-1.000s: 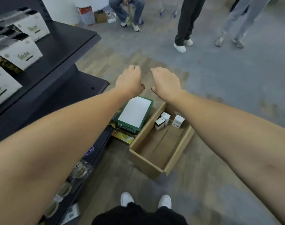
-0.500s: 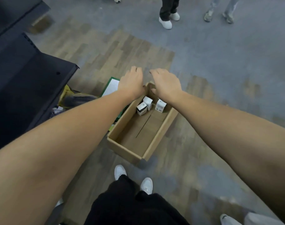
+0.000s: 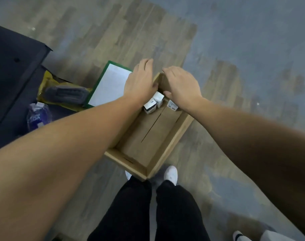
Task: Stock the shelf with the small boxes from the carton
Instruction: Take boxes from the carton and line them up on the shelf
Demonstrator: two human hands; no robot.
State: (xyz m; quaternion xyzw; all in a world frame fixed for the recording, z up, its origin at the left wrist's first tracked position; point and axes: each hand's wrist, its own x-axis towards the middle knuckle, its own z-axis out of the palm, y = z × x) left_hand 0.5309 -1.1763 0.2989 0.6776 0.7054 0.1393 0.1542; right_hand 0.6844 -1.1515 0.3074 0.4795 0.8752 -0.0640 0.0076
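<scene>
From the head camera, the person's left hand (image 3: 140,82) and right hand (image 3: 180,83) hang palm-down over the far end of the open brown cardboard carton (image 3: 167,148) on the floor, fingers relaxed, holding nothing. Three small white boxes (image 3: 154,103) sit inside at that end. The dark metal shelf (image 3: 14,66) stands left, beside a green-edged flat box (image 3: 110,84).

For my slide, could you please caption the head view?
Both hands reach over the carton toward three small boxes.
</scene>
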